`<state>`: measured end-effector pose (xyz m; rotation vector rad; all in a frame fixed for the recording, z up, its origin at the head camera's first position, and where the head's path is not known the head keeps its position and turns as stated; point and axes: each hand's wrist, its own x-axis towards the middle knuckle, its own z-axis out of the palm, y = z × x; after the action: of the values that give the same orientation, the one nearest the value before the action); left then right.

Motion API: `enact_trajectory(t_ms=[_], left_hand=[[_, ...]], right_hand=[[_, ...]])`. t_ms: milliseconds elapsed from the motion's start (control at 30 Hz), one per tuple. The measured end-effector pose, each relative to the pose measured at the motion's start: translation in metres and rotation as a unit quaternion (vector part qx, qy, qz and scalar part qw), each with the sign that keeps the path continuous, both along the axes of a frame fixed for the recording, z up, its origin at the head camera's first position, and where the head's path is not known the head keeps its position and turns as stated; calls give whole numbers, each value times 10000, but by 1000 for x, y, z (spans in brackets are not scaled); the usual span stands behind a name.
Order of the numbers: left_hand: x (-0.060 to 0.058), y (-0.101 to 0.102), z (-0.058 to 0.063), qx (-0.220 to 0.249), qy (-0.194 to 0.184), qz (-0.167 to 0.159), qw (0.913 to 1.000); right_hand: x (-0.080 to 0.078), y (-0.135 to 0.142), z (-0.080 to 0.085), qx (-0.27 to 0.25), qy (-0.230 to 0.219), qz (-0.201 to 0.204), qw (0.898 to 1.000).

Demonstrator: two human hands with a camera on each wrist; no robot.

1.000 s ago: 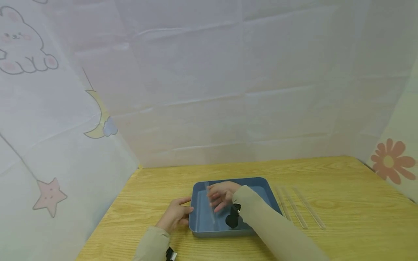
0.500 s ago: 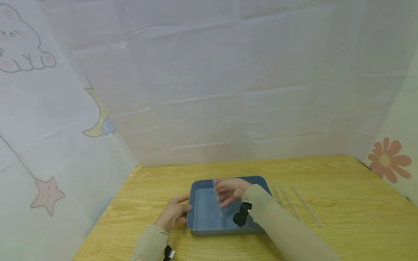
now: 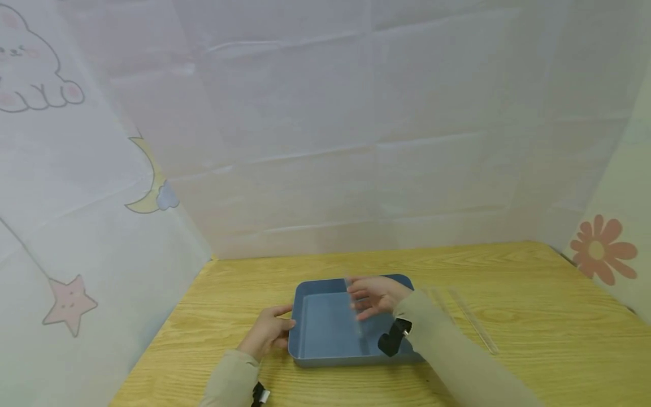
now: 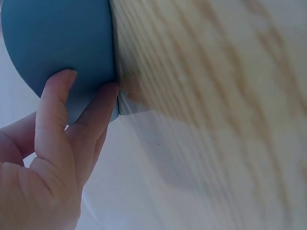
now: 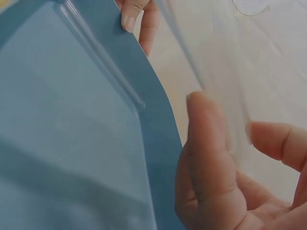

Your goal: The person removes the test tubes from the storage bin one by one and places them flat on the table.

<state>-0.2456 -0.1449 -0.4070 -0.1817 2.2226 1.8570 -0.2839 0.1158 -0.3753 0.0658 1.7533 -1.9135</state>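
A blue rectangular tray (image 3: 333, 360) sits on the table. My left hand (image 3: 267, 330) holds its left side, the thumb at the rim and the other fingertips against the outer wall (image 4: 84, 52). Above the tray, my right hand (image 3: 376, 295) pinches a clear plastic strip (image 5: 216, 62) between thumb and fingers; the strip is faint and blurred in the head view. Inside the tray, along its left wall, lies another clear strip (image 5: 103, 57) with a rounded end.
More clear strips lie on the wood-grain table (image 3: 549, 316) right of the tray, one strip (image 3: 474, 319) in plain sight and the others partly behind the right sleeve (image 3: 458, 345). A pale printed backdrop (image 3: 325, 141) rises behind the table.
My right hand has moved rightward over the tray with the clear strip in its fingers, and its sleeve covers more of the strips on the table. The left hand has stayed at the tray's side.
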Motion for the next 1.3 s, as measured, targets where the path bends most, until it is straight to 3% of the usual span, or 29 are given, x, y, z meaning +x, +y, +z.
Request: enact_trajectory(t_ms=[833,1300], left_hand=[[0,0,2,-85,39,-41,9999],[0,-1,0,-95,35,-40,9999]], right_hand=[[7,37,3,-271,228,289,9990],[16,55,2,-212,300,118,9993]])
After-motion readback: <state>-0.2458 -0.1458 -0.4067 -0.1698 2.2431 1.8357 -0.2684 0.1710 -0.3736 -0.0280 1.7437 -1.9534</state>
